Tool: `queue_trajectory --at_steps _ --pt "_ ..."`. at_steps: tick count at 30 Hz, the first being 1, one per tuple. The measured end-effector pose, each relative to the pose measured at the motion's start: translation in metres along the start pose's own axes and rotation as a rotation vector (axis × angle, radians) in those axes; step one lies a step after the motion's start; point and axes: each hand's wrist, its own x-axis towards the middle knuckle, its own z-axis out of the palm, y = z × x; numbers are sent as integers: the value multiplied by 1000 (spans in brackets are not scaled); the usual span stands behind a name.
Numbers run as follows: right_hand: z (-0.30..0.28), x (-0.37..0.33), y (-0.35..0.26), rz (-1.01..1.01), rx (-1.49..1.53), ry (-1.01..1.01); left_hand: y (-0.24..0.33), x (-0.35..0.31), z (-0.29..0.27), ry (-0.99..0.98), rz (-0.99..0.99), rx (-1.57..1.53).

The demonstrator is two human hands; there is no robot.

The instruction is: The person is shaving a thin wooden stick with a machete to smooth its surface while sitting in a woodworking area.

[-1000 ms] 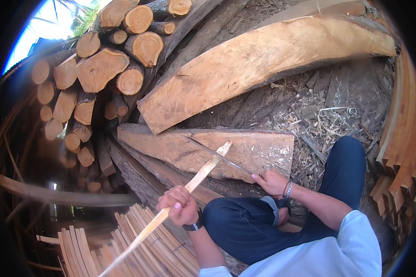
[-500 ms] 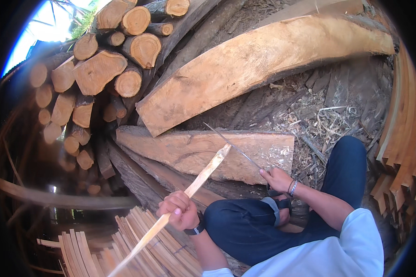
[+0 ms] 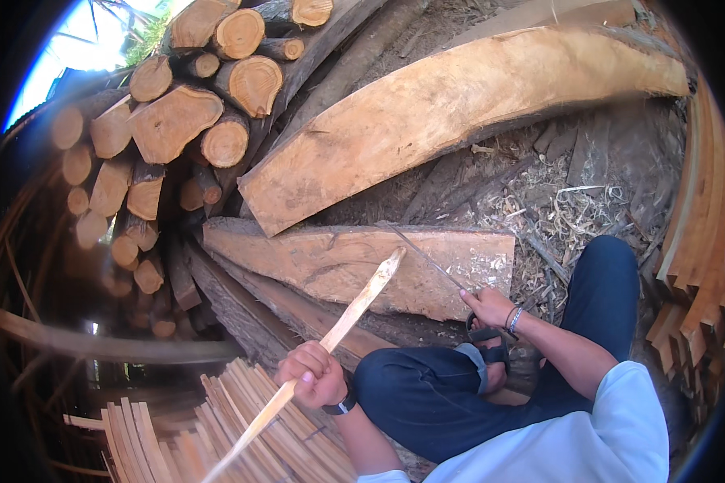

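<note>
My left hand (image 3: 312, 373) is closed in a fist around a long pale wooden stick (image 3: 358, 307), whose blunt upper end rises over a thick sawn slab (image 3: 298, 256). The stick's other end runs down past my left wrist to the lower edge. In my right hand (image 3: 489, 309) is a long, thin-bladed knife (image 3: 427, 258), its handle hidden by the fingers. The blade slants up and left over the slab, just right of the stick's upper end, with a small gap between them.
A large curved slab (image 3: 459, 97) lies beyond. Stacked logs (image 3: 225, 141) fill the far left. Cut wooden strips (image 3: 250, 410) lie at the lower left, more planks (image 3: 697, 217) at the right edge. Shavings (image 3: 556, 201) cover the ground near my bent knee (image 3: 608, 282).
The knife in my right hand has shifted slightly right, and its blade has come away from the stick's upper end. My left hand and the stick have barely moved.
</note>
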Motion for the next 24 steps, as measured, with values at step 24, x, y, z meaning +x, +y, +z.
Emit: queue_trajectory --at_steps 24 --pt "-97 -61 0 -41 346 90 -41 59 -108 395 -497 -845"
